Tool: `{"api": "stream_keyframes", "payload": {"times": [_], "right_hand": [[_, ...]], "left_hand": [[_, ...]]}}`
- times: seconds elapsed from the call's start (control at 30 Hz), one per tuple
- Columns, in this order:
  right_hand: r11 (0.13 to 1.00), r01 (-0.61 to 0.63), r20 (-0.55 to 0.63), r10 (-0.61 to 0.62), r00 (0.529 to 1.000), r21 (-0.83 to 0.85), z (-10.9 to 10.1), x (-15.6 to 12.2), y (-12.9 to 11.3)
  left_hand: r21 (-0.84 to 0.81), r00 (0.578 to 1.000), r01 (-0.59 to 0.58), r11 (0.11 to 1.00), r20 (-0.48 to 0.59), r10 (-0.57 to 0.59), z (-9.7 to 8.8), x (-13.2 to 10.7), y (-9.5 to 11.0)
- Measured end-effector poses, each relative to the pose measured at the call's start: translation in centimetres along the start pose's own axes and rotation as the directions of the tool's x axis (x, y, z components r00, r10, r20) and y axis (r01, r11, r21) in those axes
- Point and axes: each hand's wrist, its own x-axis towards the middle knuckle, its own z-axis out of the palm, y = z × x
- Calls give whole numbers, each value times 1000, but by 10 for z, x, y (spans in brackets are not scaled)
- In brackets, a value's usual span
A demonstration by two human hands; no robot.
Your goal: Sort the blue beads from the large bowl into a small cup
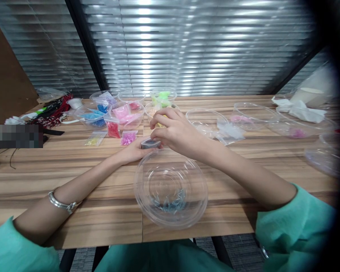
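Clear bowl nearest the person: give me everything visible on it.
The clear bowl is round, thin see-through plastic with a wide rim and ringed base. It stands upright on the wooden table near the front edge, just in front of both hands. A small heap of blue bits lies at its bottom. Neither hand appears to touch it.

Glossy clear plastic bowl (170, 189), wood-grain table (73, 166)
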Motion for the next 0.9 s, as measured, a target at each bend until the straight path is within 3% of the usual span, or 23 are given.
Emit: {"api": "stream_keyframes", "payload": {"times": [0.63, 0.83, 0.9], "right_hand": [[998, -27, 27, 28, 999, -55, 1, 1, 0], [966, -104, 74, 88, 993, 236, -32, 5, -9], [944, -137, 212, 74, 974, 299, -47, 4, -15]], "left_hand": [[-1, 1000, 19, 1000, -2, -19, 0, -1, -1], [-37, 1000, 4, 999, -5, -5, 0, 0, -3], [-48, 1000, -9, 999, 7, 10, -1, 0, -3]]}}
